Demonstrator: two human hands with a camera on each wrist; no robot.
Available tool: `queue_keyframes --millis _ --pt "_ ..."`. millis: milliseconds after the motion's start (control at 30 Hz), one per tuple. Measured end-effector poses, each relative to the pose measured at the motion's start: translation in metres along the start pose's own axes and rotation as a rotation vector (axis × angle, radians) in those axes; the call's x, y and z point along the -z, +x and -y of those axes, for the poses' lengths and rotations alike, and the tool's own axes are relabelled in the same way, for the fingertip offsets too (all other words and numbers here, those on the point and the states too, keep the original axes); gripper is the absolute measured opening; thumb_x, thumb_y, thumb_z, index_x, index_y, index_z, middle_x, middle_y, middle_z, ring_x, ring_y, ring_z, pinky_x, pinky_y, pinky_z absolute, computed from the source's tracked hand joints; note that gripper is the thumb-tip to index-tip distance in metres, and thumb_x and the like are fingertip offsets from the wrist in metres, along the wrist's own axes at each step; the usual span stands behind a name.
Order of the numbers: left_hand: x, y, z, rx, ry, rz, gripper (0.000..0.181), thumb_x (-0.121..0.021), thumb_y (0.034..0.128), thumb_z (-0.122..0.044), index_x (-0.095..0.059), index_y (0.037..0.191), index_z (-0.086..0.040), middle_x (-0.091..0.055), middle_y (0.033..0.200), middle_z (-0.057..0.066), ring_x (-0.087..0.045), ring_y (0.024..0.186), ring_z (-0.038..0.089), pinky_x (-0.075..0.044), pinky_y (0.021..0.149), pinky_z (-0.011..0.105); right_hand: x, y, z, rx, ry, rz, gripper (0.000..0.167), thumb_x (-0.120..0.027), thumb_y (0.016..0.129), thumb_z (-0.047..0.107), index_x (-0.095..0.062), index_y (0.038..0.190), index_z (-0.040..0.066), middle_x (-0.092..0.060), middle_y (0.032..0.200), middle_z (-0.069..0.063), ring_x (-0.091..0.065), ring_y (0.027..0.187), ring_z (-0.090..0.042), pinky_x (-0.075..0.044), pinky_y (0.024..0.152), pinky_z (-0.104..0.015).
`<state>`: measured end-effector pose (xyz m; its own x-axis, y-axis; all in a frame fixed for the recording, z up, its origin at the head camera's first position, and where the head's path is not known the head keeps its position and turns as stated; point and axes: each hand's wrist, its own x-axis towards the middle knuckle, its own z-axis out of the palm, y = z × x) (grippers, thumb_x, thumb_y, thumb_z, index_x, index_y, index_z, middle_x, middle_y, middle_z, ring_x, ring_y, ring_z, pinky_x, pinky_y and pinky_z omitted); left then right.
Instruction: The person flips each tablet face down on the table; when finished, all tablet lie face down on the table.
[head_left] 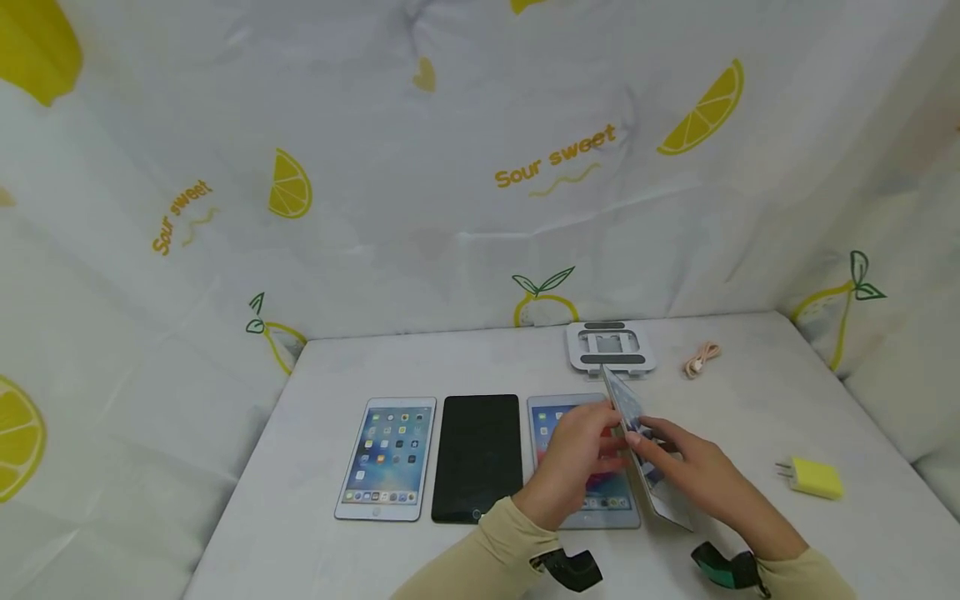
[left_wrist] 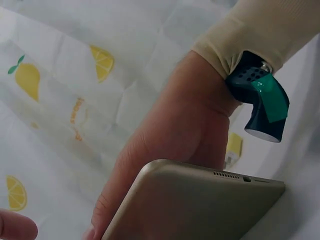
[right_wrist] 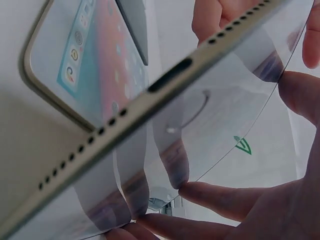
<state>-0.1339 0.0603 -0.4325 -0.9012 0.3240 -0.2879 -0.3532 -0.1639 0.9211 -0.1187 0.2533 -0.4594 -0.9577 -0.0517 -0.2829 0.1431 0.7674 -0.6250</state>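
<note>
A tablet (head_left: pixel 651 467) is tilted up on edge, its glossy screen towards my right hand (head_left: pixel 701 475) and its gold back (left_wrist: pixel 195 200) towards the left wrist camera. My right fingertips (right_wrist: pixel 215 197) grip its far edge from the screen side. My left hand (head_left: pixel 573 454) is at the back side, fingers slightly bent; in the left wrist view one fingertip (left_wrist: pixel 17 226) is apart from the tablet. Whether other left fingers touch it is hidden. Beneath the left hand lies a white tablet (head_left: pixel 600 521) with its screen lit.
To the left, a white tablet (head_left: pixel 386 458) with app icons and a black tablet (head_left: pixel 480 450) lie flat. A white folding stand (head_left: pixel 611 346) is at the back, near a coiled pink cable (head_left: pixel 701 360). A yellow charger (head_left: pixel 817 477) lies at the right.
</note>
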Motion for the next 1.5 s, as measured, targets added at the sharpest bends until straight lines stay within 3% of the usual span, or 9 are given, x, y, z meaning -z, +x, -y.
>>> queue_keyframes --millis 133,400,633,967,1100,1300,1500 --pt "-0.001 -0.001 0.0 -0.011 0.009 -0.001 0.046 -0.06 0.1042 -0.029 -0.062 0.145 -0.006 -0.067 0.129 0.009 -0.074 0.106 0.021 -0.062 0.103 0.053 0.001 -0.001 0.002 0.012 0.061 0.024 0.082 -0.043 0.111 0.063 -0.04 0.164 0.001 -0.053 0.158 -0.032 -0.061 0.135 -0.05 -0.061 0.099 -0.064" --pt "-0.003 -0.001 -0.003 -0.014 -0.003 -0.006 0.039 -0.058 0.1031 -0.027 -0.068 0.138 -0.013 -0.07 0.128 0.011 -0.075 0.102 0.021 -0.061 0.102 0.056 0.002 -0.006 0.002 0.064 0.257 0.067 0.077 -0.043 0.114 0.055 -0.037 0.164 -0.003 -0.045 0.165 -0.032 -0.063 0.137 -0.042 -0.061 0.105 -0.055" --pt "-0.005 -0.001 -0.003 -0.03 0.013 0.021 0.038 -0.057 0.1034 -0.024 -0.068 0.138 -0.013 -0.071 0.123 0.007 -0.073 0.098 0.02 -0.065 0.097 0.048 0.004 -0.005 0.003 0.047 0.348 0.115 0.079 -0.04 0.115 0.054 -0.031 0.165 -0.007 -0.034 0.17 -0.034 -0.049 0.149 -0.052 -0.058 0.111 -0.053" --pt "-0.009 0.001 -0.003 -0.036 0.008 0.033 0.041 -0.054 0.1005 -0.014 -0.07 0.138 -0.012 -0.069 0.121 0.005 -0.071 0.096 0.019 -0.067 0.094 0.045 0.01 -0.005 0.001 0.043 0.387 0.144 0.078 -0.035 0.116 0.051 -0.026 0.166 -0.009 -0.032 0.17 -0.037 -0.048 0.149 -0.054 -0.057 0.111 -0.054" --pt "-0.01 0.001 -0.003 -0.039 0.008 0.042 0.04 -0.054 0.1035 -0.016 -0.068 0.141 -0.011 -0.068 0.123 0.005 -0.07 0.097 0.019 -0.066 0.095 0.047 0.012 -0.004 0.0 0.039 0.387 0.144 0.079 -0.033 0.116 0.05 -0.025 0.165 -0.011 -0.031 0.169 -0.038 -0.051 0.146 -0.053 -0.057 0.111 -0.056" --pt "-0.01 0.001 -0.001 -0.014 0.008 0.064 0.037 -0.057 0.1053 -0.017 -0.07 0.14 -0.019 -0.068 0.121 0.006 -0.072 0.098 0.02 -0.066 0.097 0.049 0.016 -0.006 -0.002 0.035 0.401 0.156 0.078 -0.032 0.117 0.049 -0.023 0.166 -0.011 -0.029 0.17 -0.038 -0.048 0.148 -0.054 -0.054 0.114 -0.059" --pt "-0.002 0.001 0.003 0.002 0.033 0.085 0.038 -0.059 0.1047 -0.017 -0.069 0.14 -0.029 -0.067 0.121 0.007 -0.073 0.103 0.021 -0.065 0.098 0.049 0.014 -0.008 0.001 0.061 0.455 0.167 0.076 -0.035 0.117 0.047 -0.024 0.166 -0.009 -0.033 0.169 -0.036 -0.048 0.149 -0.053 -0.054 0.115 -0.059"
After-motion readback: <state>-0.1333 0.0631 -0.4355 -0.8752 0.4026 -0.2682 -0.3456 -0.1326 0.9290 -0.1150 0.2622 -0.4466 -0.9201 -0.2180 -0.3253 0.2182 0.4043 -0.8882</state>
